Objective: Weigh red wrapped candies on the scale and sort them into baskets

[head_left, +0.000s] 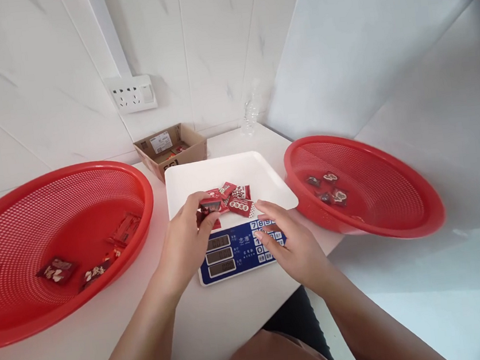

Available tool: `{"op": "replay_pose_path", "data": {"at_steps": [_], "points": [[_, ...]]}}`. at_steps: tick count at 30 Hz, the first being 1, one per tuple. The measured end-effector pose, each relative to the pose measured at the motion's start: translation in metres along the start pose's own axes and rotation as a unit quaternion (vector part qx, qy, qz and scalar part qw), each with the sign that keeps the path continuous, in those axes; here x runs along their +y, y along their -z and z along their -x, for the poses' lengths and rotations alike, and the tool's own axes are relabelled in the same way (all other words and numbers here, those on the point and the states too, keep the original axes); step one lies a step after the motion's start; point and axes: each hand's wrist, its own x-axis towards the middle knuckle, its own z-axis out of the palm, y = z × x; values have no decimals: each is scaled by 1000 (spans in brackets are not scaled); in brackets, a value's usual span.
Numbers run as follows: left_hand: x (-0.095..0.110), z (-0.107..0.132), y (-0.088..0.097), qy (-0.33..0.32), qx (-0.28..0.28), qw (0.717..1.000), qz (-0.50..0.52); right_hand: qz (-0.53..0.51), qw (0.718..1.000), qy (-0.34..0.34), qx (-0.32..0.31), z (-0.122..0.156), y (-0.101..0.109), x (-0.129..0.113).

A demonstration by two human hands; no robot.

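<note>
A digital scale (242,252) with a white weighing pan (266,183) stands on the table in front of me. Several red snack packets (241,205) lie in a loose pile on the pan. My left hand (187,232) is at the pan's front left, thumb and fingers closed on a small dark red snack packet (210,205). My right hand (292,240) hovers over the scale's keypad, fingers apart and nothing in them. Its fingertips come close to the right side of the pile; whether they touch it I cannot tell.
Red perforated baskets flank the scale: a left basket (92,220) and a right basket (366,188), each holding several packets. An open cardboard box (192,142) sits behind the pan. At the table's back stands a clear plastic bottle (250,115). A socket panel (131,94) is on the tiled wall.
</note>
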Motion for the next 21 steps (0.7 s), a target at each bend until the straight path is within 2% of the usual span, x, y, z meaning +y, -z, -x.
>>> {"op": "replay_pose_path", "data": {"at_steps": [6, 12, 17, 21], "points": [[-8, 0, -18, -55, -58, 997, 1, 113, 992, 51, 7, -5, -2, 9], [-12, -1, -27, -145, 6, 975, -169, 169, 982, 73, -44, -12, -11, 11], [-15, -4, -27, -180, 13, 963, -199, 232, 966, 38, -104, -17, -16, 8], [-18, -6, -27, -194, 10, 959, -206, 246, 963, 28, -109, -21, -17, 7]]}}
